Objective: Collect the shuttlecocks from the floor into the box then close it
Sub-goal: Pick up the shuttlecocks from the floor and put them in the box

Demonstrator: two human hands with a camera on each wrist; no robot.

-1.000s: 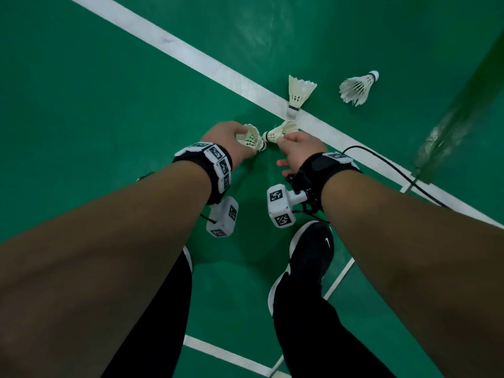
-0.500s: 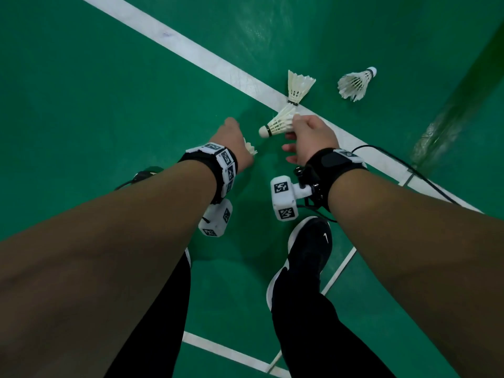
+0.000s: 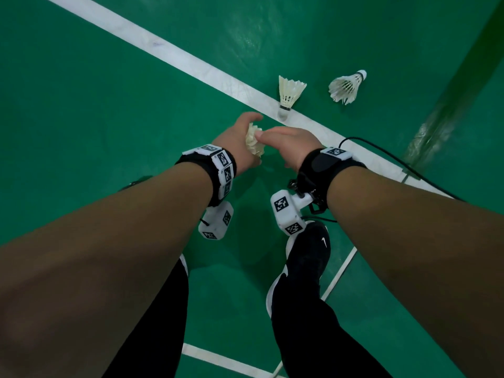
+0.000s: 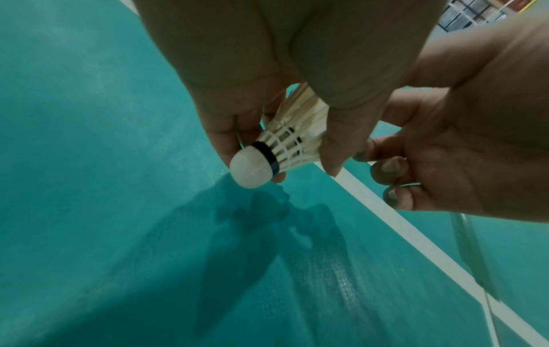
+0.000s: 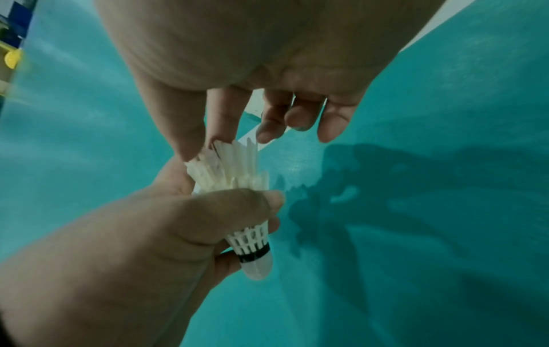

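Two white feather shuttlecocks sit nested as one stack (image 3: 254,144) (image 4: 292,140) (image 5: 234,173) between my hands above the green floor. My left hand (image 3: 241,135) (image 4: 237,98) (image 5: 166,220) grips the stack round its skirt, cork pointing down. My right hand (image 3: 275,139) (image 5: 205,143) (image 4: 463,140) pinches the feather tips from above with thumb and forefinger; its other fingers hang loose. Two more shuttlecocks lie on the floor beyond: one (image 3: 289,94) with its cork on the white line, one (image 3: 345,87) farther right. No box is in view.
A wide white court line (image 3: 169,54) runs diagonally behind the hands. A black cable (image 3: 381,155) trails from my right wrist across it. A green upright (image 3: 461,91) stands at the right. My black shoe (image 3: 305,263) and trouser legs are below the hands.
My right hand has carried its shuttlecock left and down into the one in my left hand, so both are now stacked. The two floor shuttlecocks have not moved.
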